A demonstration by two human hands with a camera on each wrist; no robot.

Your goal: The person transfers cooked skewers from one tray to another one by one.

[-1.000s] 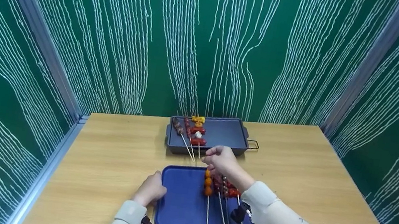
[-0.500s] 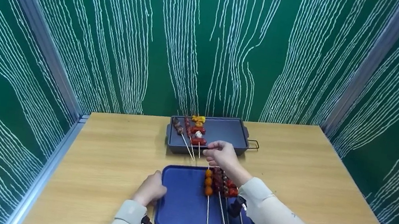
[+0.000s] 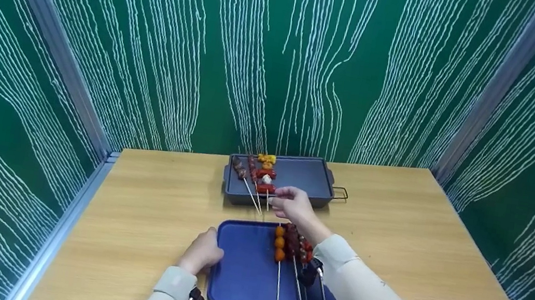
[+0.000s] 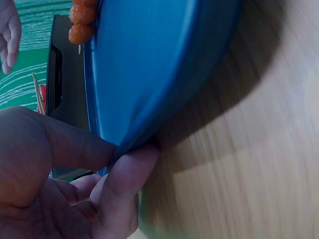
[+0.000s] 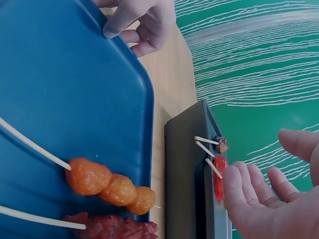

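My left hand (image 3: 203,252) pinches the left rim of a blue tray (image 3: 242,272) between thumb and fingers, as the left wrist view shows. Over the gap between the tray and a grey grill pan (image 3: 300,178), my right hand (image 3: 295,207) hovers with nothing between its spread thumb and fingers (image 5: 251,181). Close to its fingertips is the stick of a mixed skewer (image 3: 267,175) with red, white and yellow pieces, lying in the pan. An orange-ball skewer (image 3: 280,243) lies on the tray beside a dark red meat skewer (image 3: 292,240); my right forearm partly covers other skewers there.
Left of the mixed skewer, a brown meat skewer (image 3: 239,168) and a thin red skewer (image 3: 252,167) lie in the pan, sticks overhanging its front. A wire handle (image 3: 340,194) juts from the pan's right. Green walls (image 3: 238,62) enclose the wooden table (image 3: 156,197).
My right hand has moved slightly forward and left, toward the mixed skewer's stick. My left hand keeps its hold on the tray, which looks still.
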